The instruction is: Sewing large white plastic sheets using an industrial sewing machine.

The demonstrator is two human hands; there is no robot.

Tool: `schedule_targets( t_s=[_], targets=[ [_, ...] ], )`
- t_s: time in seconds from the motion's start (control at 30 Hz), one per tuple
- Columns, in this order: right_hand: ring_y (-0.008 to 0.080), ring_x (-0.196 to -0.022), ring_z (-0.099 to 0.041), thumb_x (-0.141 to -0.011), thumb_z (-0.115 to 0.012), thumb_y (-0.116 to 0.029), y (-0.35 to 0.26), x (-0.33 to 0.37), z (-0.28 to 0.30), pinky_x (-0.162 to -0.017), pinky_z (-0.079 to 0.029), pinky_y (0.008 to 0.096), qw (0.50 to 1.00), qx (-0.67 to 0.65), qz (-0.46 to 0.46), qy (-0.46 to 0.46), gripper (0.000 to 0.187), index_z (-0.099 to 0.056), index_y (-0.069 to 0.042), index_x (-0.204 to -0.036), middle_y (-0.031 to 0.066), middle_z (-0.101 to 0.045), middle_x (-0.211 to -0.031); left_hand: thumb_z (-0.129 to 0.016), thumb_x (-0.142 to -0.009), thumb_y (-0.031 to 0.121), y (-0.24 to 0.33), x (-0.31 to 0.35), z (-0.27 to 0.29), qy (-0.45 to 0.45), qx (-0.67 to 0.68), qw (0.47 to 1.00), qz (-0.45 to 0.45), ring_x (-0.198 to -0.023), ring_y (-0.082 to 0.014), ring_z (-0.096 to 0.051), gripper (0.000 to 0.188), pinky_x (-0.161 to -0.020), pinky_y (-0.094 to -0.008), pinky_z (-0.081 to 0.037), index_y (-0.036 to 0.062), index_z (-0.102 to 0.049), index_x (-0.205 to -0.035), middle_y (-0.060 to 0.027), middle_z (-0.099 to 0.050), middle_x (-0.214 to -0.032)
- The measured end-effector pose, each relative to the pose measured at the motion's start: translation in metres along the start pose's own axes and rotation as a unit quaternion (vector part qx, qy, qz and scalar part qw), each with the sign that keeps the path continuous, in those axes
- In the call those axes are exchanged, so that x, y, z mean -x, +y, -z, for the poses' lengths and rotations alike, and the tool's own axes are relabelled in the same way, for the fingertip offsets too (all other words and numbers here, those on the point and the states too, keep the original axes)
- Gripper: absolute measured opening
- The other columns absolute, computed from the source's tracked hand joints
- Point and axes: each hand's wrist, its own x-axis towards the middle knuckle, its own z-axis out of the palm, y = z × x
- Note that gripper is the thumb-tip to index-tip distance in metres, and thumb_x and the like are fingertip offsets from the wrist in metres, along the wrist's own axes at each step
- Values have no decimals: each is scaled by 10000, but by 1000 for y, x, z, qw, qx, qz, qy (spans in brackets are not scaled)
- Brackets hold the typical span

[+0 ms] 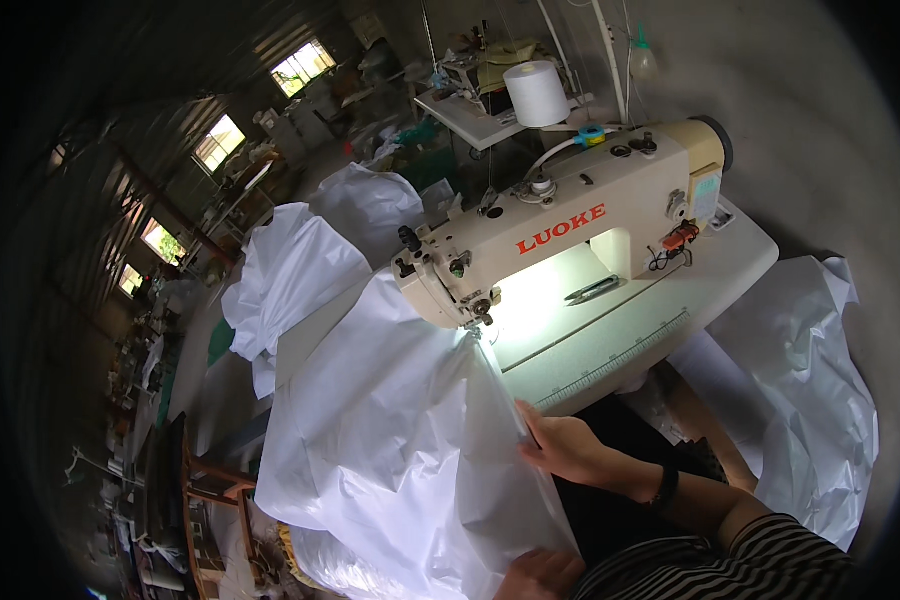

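A large white sheet (370,430), smooth and slightly shiny like coated fabric, drapes over the left of the sewing machine (560,220). Its right edge runs up under the presser foot (475,328), where the lamp shines. My right hand (575,452), with a dark band on the wrist, pinches that edge just in front of the machine bed. Lower down, my left hand (540,575) has its fingers curled on the same sheet near the bottom of the view; part of it is cut off.
Thread snips (592,290) lie on the machine bed under the arm. A white thread cone (536,94) stands behind the machine. More white sheeting (810,370) hangs at the right, and another bunch (295,275) lies at the far left. A wooden stool (215,490) stands at lower left.
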Motion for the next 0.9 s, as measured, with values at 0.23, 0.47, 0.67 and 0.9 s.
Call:
schedule_targets(
  t_s=[0.23,0.47,0.67,0.9],
  targets=[
    [370,-639,-650,-868,-513,-77,-3,-24,-19,-563,-500,479,970,242,10,6,588,-357,164,-1381,164,-660,-719,-637,-760,80,-49,-3,7,-119,-69,987,77,-693,-285,-596,157,-634,-380,-508,44,-647,-913,-117,-575,-774],
    [366,-657,-665,-901,-451,-79,4,-37,-23,-565,-507,479,971,236,15,29,518,-394,133,-1370,170,-668,-732,-627,-730,10,-95,-59,1,-15,-55,995,80,-513,-267,-573,175,-475,-396,-472,102,-492,-666,-62,-503,-593],
    [324,-689,-699,-911,-481,-60,5,-81,-5,-575,-545,415,953,304,2,5,433,-499,98,-1313,125,-704,-774,-621,-768,36,-134,-87,2,5,-115,986,120,-545,-303,-591,112,-506,-408,-492,83,-537,-711,-81,-555,-632],
    [339,-742,-703,-991,-446,-146,22,-130,4,-607,-547,437,958,285,-35,-5,366,-535,90,-1255,176,-701,-817,-641,-812,60,-134,-101,6,37,-84,975,201,-654,-316,-656,88,-619,-403,-539,69,-642,-900,-105,-673,-808]
  ],
)
